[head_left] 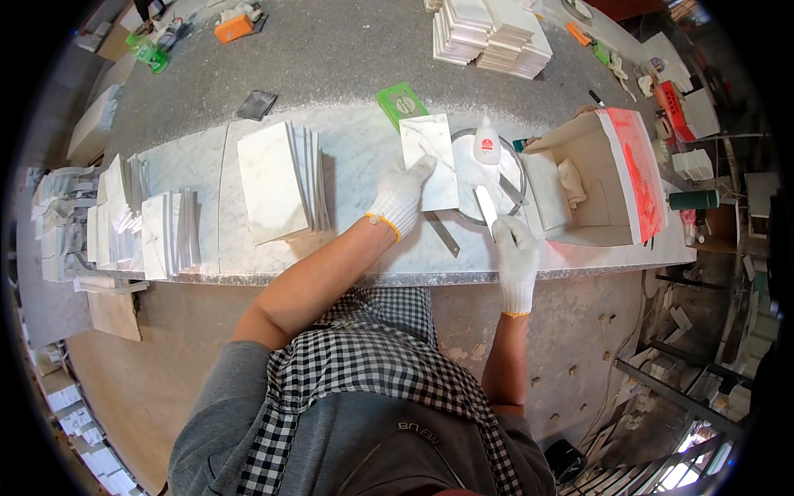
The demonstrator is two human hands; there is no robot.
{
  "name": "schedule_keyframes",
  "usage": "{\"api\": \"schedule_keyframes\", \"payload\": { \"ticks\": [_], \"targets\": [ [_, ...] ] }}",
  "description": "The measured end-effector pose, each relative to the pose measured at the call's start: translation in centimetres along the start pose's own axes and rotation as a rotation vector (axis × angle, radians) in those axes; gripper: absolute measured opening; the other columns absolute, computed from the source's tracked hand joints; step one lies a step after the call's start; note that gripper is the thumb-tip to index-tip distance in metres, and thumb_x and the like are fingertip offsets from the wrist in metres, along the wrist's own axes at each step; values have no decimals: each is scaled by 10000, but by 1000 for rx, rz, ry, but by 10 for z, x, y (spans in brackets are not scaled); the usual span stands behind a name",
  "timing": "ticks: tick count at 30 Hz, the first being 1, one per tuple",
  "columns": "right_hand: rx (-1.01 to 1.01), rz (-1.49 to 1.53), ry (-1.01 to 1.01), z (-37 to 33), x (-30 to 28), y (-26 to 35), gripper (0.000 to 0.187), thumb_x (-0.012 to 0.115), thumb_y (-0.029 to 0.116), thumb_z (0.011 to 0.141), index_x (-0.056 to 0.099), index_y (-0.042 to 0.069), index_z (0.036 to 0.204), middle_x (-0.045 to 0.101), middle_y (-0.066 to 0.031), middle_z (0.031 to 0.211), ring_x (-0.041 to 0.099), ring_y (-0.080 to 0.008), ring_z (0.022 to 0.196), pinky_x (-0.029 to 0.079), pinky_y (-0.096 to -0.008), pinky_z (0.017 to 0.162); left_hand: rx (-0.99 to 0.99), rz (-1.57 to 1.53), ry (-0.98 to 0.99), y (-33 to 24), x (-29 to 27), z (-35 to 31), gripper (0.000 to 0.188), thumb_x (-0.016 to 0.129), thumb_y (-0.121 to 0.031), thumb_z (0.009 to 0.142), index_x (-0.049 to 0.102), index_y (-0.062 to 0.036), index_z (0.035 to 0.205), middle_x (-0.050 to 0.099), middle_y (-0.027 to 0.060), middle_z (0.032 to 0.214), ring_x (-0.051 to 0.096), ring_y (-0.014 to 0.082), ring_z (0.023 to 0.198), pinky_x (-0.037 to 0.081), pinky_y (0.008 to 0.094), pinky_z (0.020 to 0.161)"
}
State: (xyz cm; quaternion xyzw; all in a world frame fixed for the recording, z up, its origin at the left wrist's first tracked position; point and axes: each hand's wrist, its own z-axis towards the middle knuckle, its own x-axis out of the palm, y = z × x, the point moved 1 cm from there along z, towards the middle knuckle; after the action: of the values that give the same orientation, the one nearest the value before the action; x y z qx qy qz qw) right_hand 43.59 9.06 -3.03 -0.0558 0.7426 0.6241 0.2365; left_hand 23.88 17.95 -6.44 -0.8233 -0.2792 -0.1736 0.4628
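Observation:
My left hand [401, 194], in a white knit glove, is closed on a white grey-veined marble tile [433, 147], its thumb across the face. A thin white strip [486, 205] points up from my right hand [515, 252], also gloved, its fingers closed round the strip's lower end. Between the hands lies a round, metal-rimmed disc [465, 217], partly hidden by the tile. On it stand a white squeeze bottle [486, 149] with a red label and a flat grey metal blade [513, 191]. A metal strip [442, 234] pokes out below the tile. Behind it lies a green box [400, 102].
Several marble tiles [273, 183] stand upright left of my hands, with more stacks [168, 234] farther left. An open carton [595, 182] with a red flap stands at right. Stacked tiles [488, 37] and an orange block [234, 28] sit at the back. The bench edge [347, 279] runs before me.

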Motion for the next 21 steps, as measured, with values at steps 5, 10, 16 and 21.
{"api": "schedule_keyframes", "payload": {
  "ticks": [5,10,16,21],
  "targets": [
    [-114,-501,-62,6,-6,14,294,649,244,915,696,35,1116,715,-156,955,676,-255,840,508,-359,783,25,-8,22,0,1,0,337,612,-78,968,551,86,1256,666,193,1158,697,291,974,604,416,795],
    [-205,-758,-82,25,-7,57,361,650,297,873,675,58,1144,706,-167,1039,674,-324,966,507,-411,874,37,2,16,-1,1,-4,357,614,-90,972,551,92,1272,667,195,1175,691,282,1008,593,392,822],
    [-200,-796,-39,91,32,63,469,607,396,866,650,74,1205,666,-202,1185,647,-354,1071,483,-447,918,-22,40,-16,-7,8,-7,380,620,-82,968,528,100,1288,655,186,1192,671,257,1042,568,368,883],
    [-89,-825,26,115,46,57,531,597,423,865,633,71,1260,673,-213,1172,643,-366,1083,481,-442,929,-25,68,-12,-6,5,-7,363,615,-73,969,527,87,1283,659,167,1172,667,239,1024,560,351,881]
  ]
}}
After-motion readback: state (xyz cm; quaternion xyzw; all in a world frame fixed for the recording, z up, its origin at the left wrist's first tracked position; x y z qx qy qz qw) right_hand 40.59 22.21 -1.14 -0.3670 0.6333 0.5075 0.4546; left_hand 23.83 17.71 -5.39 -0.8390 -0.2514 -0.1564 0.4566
